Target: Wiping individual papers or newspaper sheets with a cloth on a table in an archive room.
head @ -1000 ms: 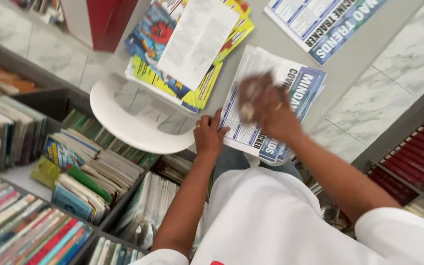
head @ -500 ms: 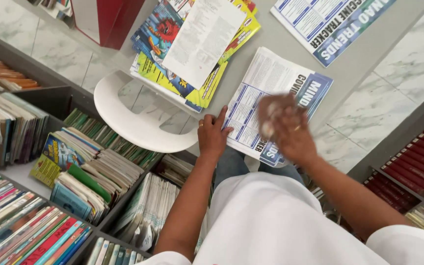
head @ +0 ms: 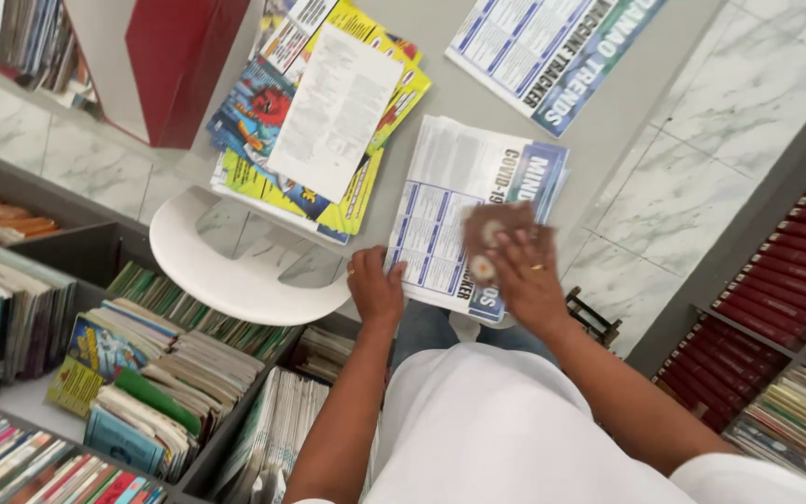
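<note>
The grey table (head: 599, 131) is cut off at the far edge. A newspaper (head: 464, 201) lies at its near edge. The left hand (head: 375, 285) pins its near-left corner, fingers flat. The right hand (head: 524, 275) presses a blurred brown cloth (head: 496, 224), possibly a rag, onto the paper, fingers grasping it.

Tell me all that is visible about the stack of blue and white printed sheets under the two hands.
The stack of printed sheets lies flat and slightly turned on the grey table, near its front edge. It looks like thin paper, white with blue tables and a blue band along one side. The left hand presses its near left corner. The right hand rests on its near right part, holding a brownish cloth against it.
</note>
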